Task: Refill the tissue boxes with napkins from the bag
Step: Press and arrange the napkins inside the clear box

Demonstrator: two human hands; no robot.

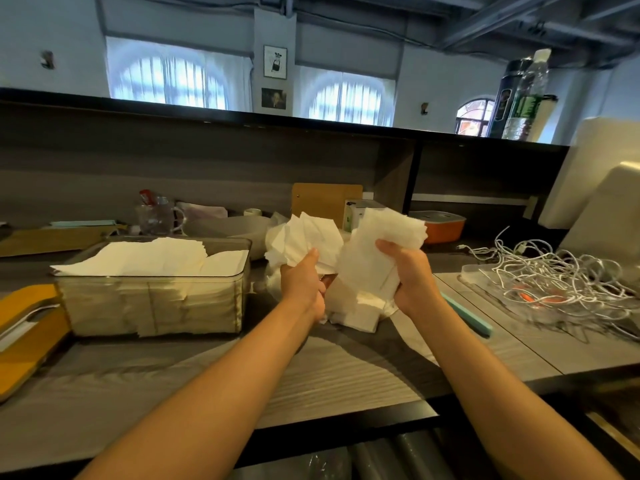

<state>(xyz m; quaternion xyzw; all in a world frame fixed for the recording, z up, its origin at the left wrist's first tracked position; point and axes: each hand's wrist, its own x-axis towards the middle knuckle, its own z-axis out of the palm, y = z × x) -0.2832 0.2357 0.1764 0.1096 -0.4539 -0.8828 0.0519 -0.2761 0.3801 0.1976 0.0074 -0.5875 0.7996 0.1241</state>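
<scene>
1. The left hand (303, 282) grips a crumpled white napkin bunch (304, 237)
2. The right hand (408, 275) clutches a soft napkin stack (377, 251) above the counter (346, 368)
3. The clear rectangular tissue box (156, 289), heaped full, sits near the counter's left edge

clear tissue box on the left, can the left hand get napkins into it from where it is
Probably yes: the tissue box has no lid on and nothing stands between it and the left hand, which grips napkins just beside it.

Two hands (304, 285) (410, 282), each holding one napkin wad (304, 237) (377, 244). One clear box (156, 299) of napkins. One orange box (441, 225). Two bottles (526, 98) (507, 98). One cable tangle (554, 271).
</scene>
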